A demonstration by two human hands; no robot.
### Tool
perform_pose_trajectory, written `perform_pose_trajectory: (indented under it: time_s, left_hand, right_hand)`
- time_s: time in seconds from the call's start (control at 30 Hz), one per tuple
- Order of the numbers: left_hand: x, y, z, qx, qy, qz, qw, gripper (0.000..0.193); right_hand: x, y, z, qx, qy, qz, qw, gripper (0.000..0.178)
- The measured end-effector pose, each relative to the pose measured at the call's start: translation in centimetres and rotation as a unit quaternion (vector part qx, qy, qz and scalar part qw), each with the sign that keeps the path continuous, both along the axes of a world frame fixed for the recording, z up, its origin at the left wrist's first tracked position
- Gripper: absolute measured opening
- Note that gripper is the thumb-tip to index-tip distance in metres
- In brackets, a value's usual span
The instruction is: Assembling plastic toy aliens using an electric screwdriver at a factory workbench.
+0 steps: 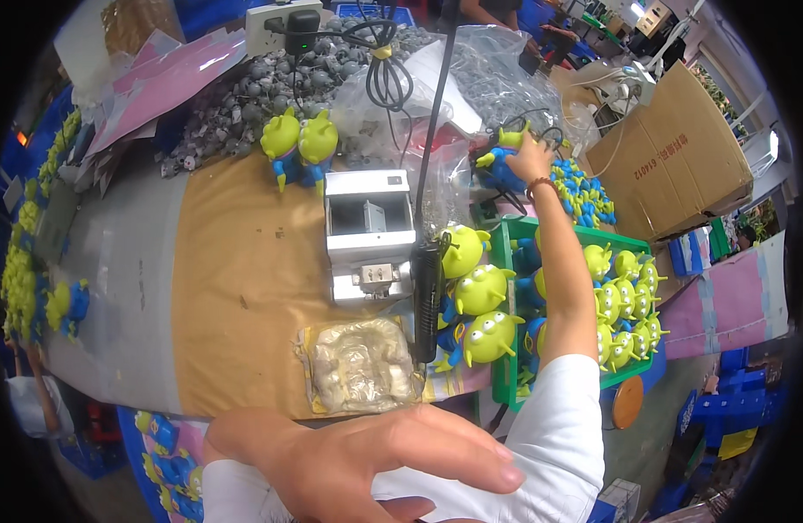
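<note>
My left hand [358,453] hovers large at the near edge of the bench, fingers stretched out and nothing in them. Far to the right, my right hand [530,163] has its fingers round a green-and-blue toy figure [503,166], beside a pile of small blue-and-green pieces [589,199]. Below my right forearm is a green tray [503,349] packed with rows of three-eyed toy figures. Several similar figures [481,290] stand against its left side. Ahead of my left hand lies a tape-covered cradle [359,366] with hollows in it.
A grey-white metal fixture [369,205] stands mid-bench, with a black electric screwdriver [428,301] hanging beside it. Two figures [299,148] stand behind. Grey parts [244,105] heap at the back near a clear bag [497,74] and coiled cable [386,83]. A cardboard box [671,157] is right.
</note>
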State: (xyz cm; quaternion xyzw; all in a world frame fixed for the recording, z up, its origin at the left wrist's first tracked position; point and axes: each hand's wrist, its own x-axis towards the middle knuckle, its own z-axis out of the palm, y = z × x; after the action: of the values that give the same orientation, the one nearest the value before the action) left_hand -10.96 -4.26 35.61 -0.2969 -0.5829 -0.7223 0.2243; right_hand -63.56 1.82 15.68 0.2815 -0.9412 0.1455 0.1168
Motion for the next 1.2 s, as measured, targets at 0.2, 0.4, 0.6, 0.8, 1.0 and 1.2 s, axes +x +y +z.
perform_pose_trajectory:
  time_s: [0.2,0.4,0.6,0.8,1.0,1.2]
  left_hand:
    - [-1.8,-0.8,-3.0,0.022,-0.039,0.044,0.998,0.025]
    - [1.3,-2.7,-8.2,-0.020,-0.150,0.194,0.969,0.029]
    - [8.8,-4.6,-16.0,0.041,-0.285,0.338,0.896,0.020]
    - [13.7,-4.7,-19.5,0.103,-0.334,0.397,0.848,0.020]
    - [13.0,-4.0,-19.7,0.148,-0.331,0.311,0.879,0.020]
    - [6.6,-2.5,-18.8,0.334,-0.409,-0.065,0.847,0.047]
  right_hand:
    - [8.8,-6.9,4.0,0.017,-0.110,0.459,0.881,0.056]
    - [10.1,-10.3,-0.1,0.189,0.043,0.361,0.912,0.036]
    - [11.1,-7.6,2.1,0.007,0.051,0.273,0.961,0.027]
    - [7.5,-5.8,6.9,-0.275,0.090,0.147,0.946,0.034]
    - [9.4,-2.9,19.6,-0.432,0.088,0.197,0.876,0.039]
    - [21.4,2.5,30.7,-0.347,0.085,0.335,0.872,0.025]
